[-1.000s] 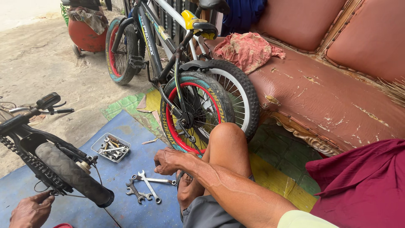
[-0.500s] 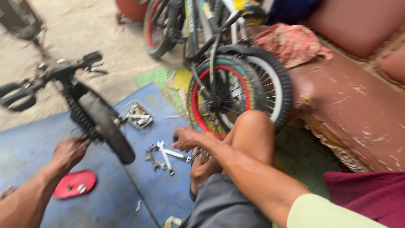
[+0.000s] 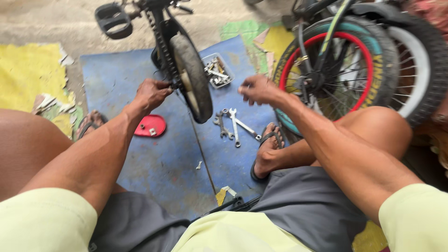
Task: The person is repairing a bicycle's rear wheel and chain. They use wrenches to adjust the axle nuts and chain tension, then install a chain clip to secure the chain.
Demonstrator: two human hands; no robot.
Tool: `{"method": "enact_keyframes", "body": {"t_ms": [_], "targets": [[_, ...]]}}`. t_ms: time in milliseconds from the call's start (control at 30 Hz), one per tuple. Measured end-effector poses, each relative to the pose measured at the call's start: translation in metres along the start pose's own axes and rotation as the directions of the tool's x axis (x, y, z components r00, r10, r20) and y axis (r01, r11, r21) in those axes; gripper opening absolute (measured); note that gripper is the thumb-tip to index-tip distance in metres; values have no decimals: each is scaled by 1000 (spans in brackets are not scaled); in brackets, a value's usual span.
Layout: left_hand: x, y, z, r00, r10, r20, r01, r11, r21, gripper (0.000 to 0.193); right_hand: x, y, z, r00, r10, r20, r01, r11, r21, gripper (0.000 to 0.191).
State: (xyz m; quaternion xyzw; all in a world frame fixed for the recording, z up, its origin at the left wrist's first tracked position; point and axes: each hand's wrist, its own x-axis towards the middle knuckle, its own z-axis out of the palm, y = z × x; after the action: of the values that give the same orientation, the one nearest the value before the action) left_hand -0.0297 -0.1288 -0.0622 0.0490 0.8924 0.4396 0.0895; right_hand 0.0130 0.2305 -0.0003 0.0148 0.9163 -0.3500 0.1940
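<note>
on the far left, your bare knee fills the edge of the view, and beyond it a torn yellow floor sheet (image 3: 28,74) lies on the concrete. next comes the worn blue floor mat (image 3: 154,163) you sit on, with a small red oval plastic cover (image 3: 150,126) lying loose on it, so i judge some stripping down is already done.

your left hand (image 3: 151,93) is curled shut against the black drive chain (image 3: 161,46) just beside the small grey-tyred bicycle wheel (image 3: 191,77); the fingertips pinch at the chain or something by the hub, though i cannot tell exactly which. the wheel stands upright on the mat, with a black pedal (image 3: 113,20) above it to the left.

right of the wheel, a clear plastic tray of small metal parts (image 3: 217,71) sits on the mat, and below it several steel spanners (image 3: 233,126) lie in a loose bunch, none in your grip.

your right hand (image 3: 259,89) hovers above the spanners, loosely closed; it looks blurred, and i cannot tell whether it pinches anything small.

furthest right, a second bicycle's wheel with a red rim and green-and-yellow tyre (image 3: 336,70) stands upright.

judging by this, the chain work is mid-way: tools out, nothing refitted.
</note>
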Motion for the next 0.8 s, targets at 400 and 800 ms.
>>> {"method": "enact_keyframes", "body": {"t_ms": [400,800], "targets": [[35,-95,-28,880,-396,263,475,743,-471,27,70,-1,58,994,103,-35,-82,922,378,25],[-13,-199,63,890,-420,-178,446,882,152,44,96,28,98,981,196,8,-159,769,619,29]]}}
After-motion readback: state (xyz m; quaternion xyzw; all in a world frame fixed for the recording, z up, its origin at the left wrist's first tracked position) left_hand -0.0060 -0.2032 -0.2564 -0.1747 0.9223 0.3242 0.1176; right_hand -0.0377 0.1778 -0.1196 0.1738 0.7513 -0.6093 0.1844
